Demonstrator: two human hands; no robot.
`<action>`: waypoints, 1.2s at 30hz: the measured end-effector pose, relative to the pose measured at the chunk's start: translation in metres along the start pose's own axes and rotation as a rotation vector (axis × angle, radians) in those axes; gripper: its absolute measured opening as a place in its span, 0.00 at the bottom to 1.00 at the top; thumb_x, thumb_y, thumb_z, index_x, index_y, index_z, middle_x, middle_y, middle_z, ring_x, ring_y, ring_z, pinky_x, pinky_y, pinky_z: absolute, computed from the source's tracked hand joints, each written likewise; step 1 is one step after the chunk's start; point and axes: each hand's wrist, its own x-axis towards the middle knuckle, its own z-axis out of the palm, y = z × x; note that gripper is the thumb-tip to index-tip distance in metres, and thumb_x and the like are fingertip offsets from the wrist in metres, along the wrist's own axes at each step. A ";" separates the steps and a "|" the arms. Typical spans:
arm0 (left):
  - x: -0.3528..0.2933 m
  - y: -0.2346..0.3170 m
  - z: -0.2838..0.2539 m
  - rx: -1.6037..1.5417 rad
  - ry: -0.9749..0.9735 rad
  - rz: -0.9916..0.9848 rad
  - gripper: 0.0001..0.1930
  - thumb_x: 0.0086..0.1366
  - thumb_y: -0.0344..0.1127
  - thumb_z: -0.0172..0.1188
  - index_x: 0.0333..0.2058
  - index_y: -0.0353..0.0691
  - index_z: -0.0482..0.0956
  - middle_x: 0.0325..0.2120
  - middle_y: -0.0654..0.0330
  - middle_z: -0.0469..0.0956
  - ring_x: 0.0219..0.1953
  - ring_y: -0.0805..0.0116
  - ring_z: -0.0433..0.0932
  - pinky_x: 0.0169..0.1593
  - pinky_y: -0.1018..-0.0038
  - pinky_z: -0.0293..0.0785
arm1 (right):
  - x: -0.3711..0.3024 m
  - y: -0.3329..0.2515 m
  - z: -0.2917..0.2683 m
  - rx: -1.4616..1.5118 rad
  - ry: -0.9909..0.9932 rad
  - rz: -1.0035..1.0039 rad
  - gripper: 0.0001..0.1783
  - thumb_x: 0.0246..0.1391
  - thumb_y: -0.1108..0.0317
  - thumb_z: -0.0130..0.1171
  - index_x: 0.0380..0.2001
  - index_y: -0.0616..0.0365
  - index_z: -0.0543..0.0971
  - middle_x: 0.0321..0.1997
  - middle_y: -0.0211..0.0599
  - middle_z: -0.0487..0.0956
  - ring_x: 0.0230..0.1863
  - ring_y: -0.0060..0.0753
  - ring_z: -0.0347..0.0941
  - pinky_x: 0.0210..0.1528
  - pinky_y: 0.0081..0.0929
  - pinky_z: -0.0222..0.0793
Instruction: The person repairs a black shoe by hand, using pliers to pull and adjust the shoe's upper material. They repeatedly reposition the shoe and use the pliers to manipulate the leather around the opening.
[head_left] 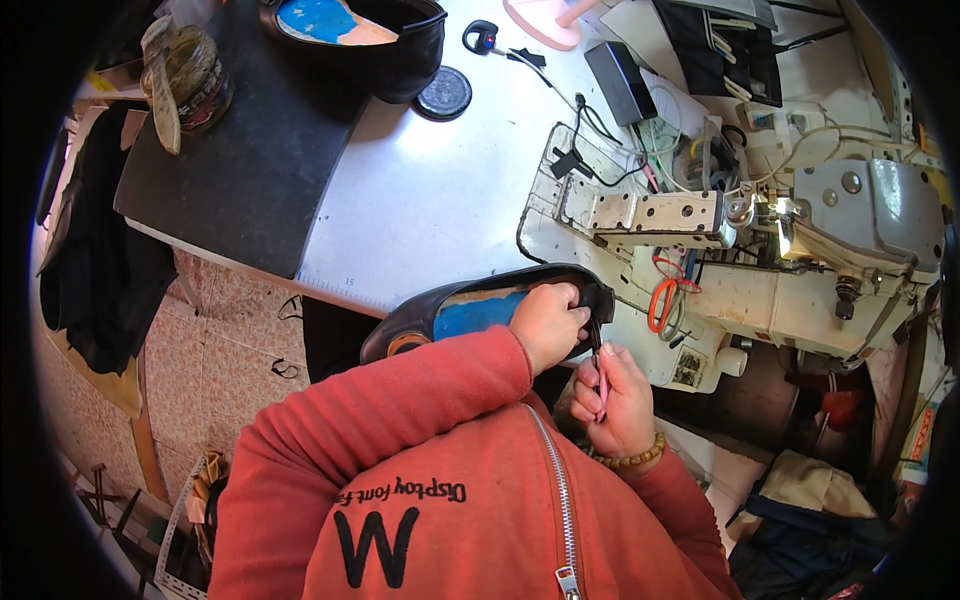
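Note:
A black shoe [405,318] with a blue patch on its insole lies at the table's front edge, close to my body. My left hand [549,325] is closed on the shoe's right end, its fingers curled over the rim. Just beside it, my right hand [613,397] grips a slim tool with a pink handle [602,385]. The tool's dark, narrow end points up at the shoe's rim; whether it touches or pierces the material I cannot tell. My left fingertips are partly hidden inside the shoe.
On the right stands a sewing machine [650,218] with orange-handled scissors [662,303] beside its arm. A second black shoe [405,60], a round dark lid [443,93], a jar with a brush [195,85] and a black box [620,82] with cables occupy the table's far side.

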 end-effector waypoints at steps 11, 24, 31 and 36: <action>-0.003 0.005 -0.003 -0.139 -0.007 -0.052 0.07 0.63 0.26 0.56 0.26 0.31 0.73 0.23 0.59 0.76 0.26 0.72 0.78 0.30 0.76 0.76 | 0.008 0.006 0.000 -0.048 0.040 -0.063 0.06 0.68 0.62 0.42 0.37 0.50 0.63 0.22 0.29 0.66 0.12 0.18 0.53 0.14 0.18 0.51; -0.002 0.001 -0.002 -0.028 -0.011 0.002 0.07 0.64 0.26 0.55 0.27 0.32 0.72 0.23 0.59 0.76 0.26 0.73 0.77 0.29 0.76 0.75 | 0.011 0.011 -0.002 -0.088 0.049 -0.114 0.06 0.68 0.61 0.42 0.37 0.49 0.63 0.22 0.29 0.66 0.11 0.18 0.53 0.13 0.18 0.50; -0.003 0.004 -0.002 -0.131 0.005 -0.048 0.06 0.64 0.26 0.55 0.27 0.32 0.72 0.23 0.59 0.76 0.26 0.73 0.77 0.30 0.77 0.75 | 0.012 0.012 -0.008 -0.157 -0.022 -0.143 0.05 0.67 0.63 0.43 0.39 0.51 0.63 0.20 0.28 0.65 0.11 0.17 0.52 0.13 0.17 0.48; -0.003 0.001 0.000 -0.083 0.033 -0.003 0.06 0.60 0.29 0.58 0.29 0.30 0.75 0.23 0.51 0.79 0.24 0.64 0.81 0.29 0.69 0.75 | 0.013 0.002 -0.012 -0.488 -0.012 -0.562 0.12 0.63 0.70 0.48 0.47 0.57 0.63 0.21 0.24 0.65 0.14 0.11 0.52 0.16 0.13 0.47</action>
